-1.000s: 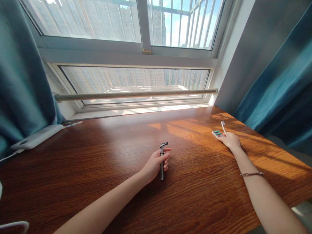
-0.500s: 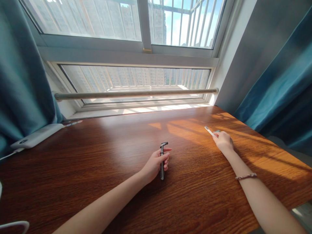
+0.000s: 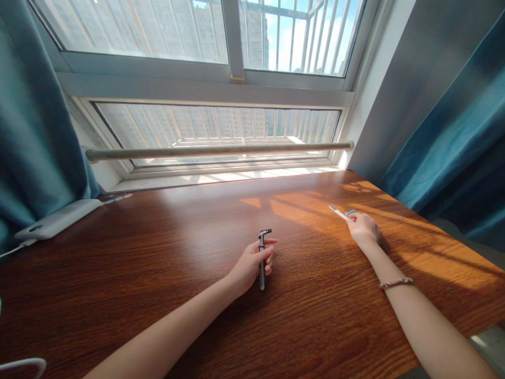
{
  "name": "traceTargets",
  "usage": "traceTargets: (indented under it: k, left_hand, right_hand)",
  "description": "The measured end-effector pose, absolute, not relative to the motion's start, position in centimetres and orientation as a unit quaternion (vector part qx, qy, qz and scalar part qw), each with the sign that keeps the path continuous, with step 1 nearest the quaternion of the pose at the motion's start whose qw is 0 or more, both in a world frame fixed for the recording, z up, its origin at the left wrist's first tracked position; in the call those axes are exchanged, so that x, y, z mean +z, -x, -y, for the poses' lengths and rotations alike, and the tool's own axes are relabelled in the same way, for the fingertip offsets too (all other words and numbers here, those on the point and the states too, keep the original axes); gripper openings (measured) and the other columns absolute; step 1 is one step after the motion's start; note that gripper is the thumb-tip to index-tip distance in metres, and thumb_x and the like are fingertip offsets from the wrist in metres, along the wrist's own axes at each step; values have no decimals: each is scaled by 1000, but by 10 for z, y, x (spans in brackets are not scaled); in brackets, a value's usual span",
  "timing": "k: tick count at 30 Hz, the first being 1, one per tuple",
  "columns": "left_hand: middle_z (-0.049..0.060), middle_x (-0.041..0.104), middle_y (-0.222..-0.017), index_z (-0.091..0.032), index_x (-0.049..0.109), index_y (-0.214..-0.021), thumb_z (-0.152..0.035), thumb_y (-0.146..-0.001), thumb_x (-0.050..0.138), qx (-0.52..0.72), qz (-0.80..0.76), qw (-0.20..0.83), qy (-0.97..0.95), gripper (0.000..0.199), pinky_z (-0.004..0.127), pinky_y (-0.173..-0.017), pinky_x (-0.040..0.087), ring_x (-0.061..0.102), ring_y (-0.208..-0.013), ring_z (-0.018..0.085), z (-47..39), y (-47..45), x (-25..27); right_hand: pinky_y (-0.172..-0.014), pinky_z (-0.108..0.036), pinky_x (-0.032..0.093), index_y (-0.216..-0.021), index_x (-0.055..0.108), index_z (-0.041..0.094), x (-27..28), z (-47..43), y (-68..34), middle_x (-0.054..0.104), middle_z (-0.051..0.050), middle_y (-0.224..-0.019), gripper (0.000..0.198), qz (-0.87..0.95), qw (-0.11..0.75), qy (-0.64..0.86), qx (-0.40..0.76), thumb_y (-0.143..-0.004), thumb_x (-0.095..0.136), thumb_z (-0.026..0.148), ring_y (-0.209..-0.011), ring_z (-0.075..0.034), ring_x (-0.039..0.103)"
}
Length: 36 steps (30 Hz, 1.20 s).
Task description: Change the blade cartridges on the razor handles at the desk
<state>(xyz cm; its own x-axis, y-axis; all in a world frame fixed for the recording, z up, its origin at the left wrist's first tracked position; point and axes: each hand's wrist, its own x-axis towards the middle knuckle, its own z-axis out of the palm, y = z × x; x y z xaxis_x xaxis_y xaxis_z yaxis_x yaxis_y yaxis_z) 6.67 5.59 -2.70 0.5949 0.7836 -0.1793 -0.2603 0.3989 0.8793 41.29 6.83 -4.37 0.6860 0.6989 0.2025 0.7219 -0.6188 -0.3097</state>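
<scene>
My left hand (image 3: pixel 250 263) is closed around a slim black-and-silver razor-like tool (image 3: pixel 262 258), held upright with its bent head above the fingers. Its lower end comes down near the wooden table. On the sunlit right side, my right hand (image 3: pixel 362 229) is closed on a thin white stick (image 3: pixel 340 213) with a grey tip pointing away to the left. A small teal piece (image 3: pixel 351 212) shows by the right fingertips; whether it belongs to the stick I cannot tell. A braided bracelet (image 3: pixel 396 283) circles my right wrist.
The brown wooden table (image 3: pixel 158 242) runs back to the window sill. At the far left lies a white power strip-like block (image 3: pixel 59 220) with a cable. Another white cable (image 3: pixel 26 362) curves in at lower left. Blue curtains (image 3: pixel 39 116) hang at both sides.
My right hand has turned and shifted slightly, so more of the teal piece shows and the white stick lies a little flatter. The left hand keeps its hold almost still.
</scene>
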Motion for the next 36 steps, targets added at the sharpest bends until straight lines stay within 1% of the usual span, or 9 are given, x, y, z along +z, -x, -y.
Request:
traceTargets:
  k: [9,15,17,21,24,26,28,31,36]
  left_hand:
    - [-7,42,-53,-15,49,-104,-33,-72,60,338,-288,786,-429,39,19,-42,31,40,-41,4,-56,-66,-29]
    - [-7,43,-53,-16,49,-102,-33,-72,60,354,-291,774,-437,37,19,-41,33,41,-41,5,-55,-67,-29]
    - [-7,44,-51,-16,49,-102,-34,-70,61,372,-302,761,-438,38,19,-41,35,42,-41,6,-54,-67,-27]
    - [-6,48,-52,-17,51,-98,-35,-65,66,419,-318,730,-436,40,21,-46,40,49,-44,8,-50,-64,-20]
    - [-7,48,-52,-18,54,-93,-32,-62,69,439,-333,714,-433,37,20,-46,39,49,-44,7,-46,-61,-13]
    - [-7,48,-51,-18,54,-91,-31,-61,69,441,-342,708,-432,36,19,-42,36,47,-41,6,-43,-60,-10]
    - [-6,50,-52,-18,53,-93,-32,-63,68,436,-338,709,-439,36,20,-42,36,48,-42,8,-40,-59,-7]
    - [-1,56,-61,-17,53,-94,-35,-68,63,436,-329,695,-468,33,24,-52,42,54,-52,11,-37,-59,-3]
    - [5,61,-75,-13,59,-85,-34,-71,60,452,-398,604,-522,25,25,-67,40,54,-74,15,-35,-59,1]
  right_hand:
    - [-58,-31,36,-82,66,27,-43,-65,-411,63,-7,-87,17,385,251,888,-6,-66,60,31,-76,-24,56]
    - [-77,-39,35,-97,60,17,-20,-55,-379,53,-15,-110,30,447,358,817,67,-72,55,31,-102,-31,45]
    - [-80,-38,37,-101,58,15,-14,-51,-347,53,-15,-111,34,493,396,763,135,-74,51,35,-102,-28,47]
    - [-68,-32,47,-93,62,14,-15,-32,-258,65,-8,-83,39,591,388,598,378,-73,54,46,-76,-20,60]
    - [-63,-31,49,-91,64,13,-20,-12,-207,67,-8,-81,41,614,339,474,531,-74,53,49,-72,-18,63]
    - [-67,-32,49,-97,61,13,-22,-3,-194,66,-9,-84,42,592,338,411,605,-79,47,49,-73,-17,64]
    - [-74,-34,47,-99,59,13,-23,2,-194,64,-11,-91,39,512,358,330,707,-77,54,44,-78,-17,63]
    - [-72,-31,47,-98,61,13,-25,3,-202,64,-9,-89,35,442,377,289,761,-71,65,33,-77,-17,63]
    - [-58,-25,47,-85,66,10,-27,4,-202,64,-6,-75,23,459,387,331,728,-68,67,25,-61,-13,61]
